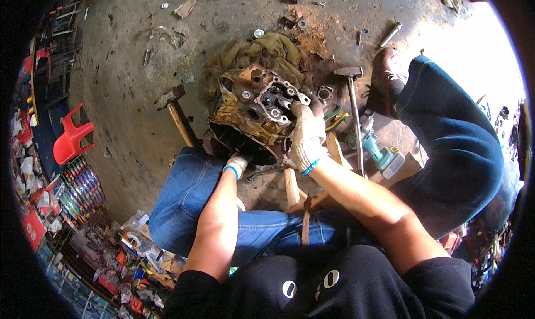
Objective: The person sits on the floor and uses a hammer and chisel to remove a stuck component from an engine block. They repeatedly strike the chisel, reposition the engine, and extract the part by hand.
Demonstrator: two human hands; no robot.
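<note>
A greasy brown metal engine (231, 108) lies on the floor between my legs, propped against a bunched olive cloth (273, 47). Its upper face has a dark, oily recess with a pale metal rim and several round holes. My right hand (307, 130), in a whitish knit glove with a blue cuff, grips the engine's right edge beside that recess. My left hand (236, 162), gloved alike, reaches into the dark opening on the engine's near side. Its fingers are hidden there, so what they touch cannot be seen.
A wooden-handled hammer (179, 117) lies left of the engine. To the right are yellow-handled pliers (336, 122), a long metal-handled hammer (354, 110) and a teal power tool (378, 146). Small metal parts dot the far floor. A red plastic chair (72, 133) stands at left near cluttered goods.
</note>
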